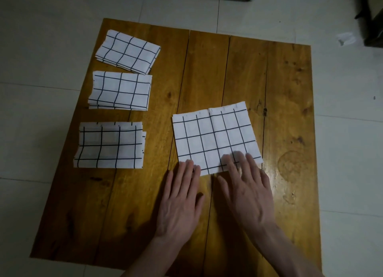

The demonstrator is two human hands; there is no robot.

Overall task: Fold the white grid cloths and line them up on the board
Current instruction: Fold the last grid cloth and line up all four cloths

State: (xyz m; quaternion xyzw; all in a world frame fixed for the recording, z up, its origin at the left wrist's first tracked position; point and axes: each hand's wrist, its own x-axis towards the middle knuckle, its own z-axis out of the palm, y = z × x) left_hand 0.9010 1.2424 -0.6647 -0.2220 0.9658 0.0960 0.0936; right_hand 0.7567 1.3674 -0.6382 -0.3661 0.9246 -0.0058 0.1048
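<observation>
We have the fourth white grid cloth lying half-folded at the centre of the frame, on the wooden board. Our left hand and right hand lie flat with straight fingers, their tips pressing the near edge of the cloth; they grip nothing. To fold well, we think we should bring one side over evenly so the black lines meet, then smooth the crease. Three folded cloths stand in a column at the left of the frame, slightly uneven. The board rests on a pale tiled floor; the room is dim.
</observation>
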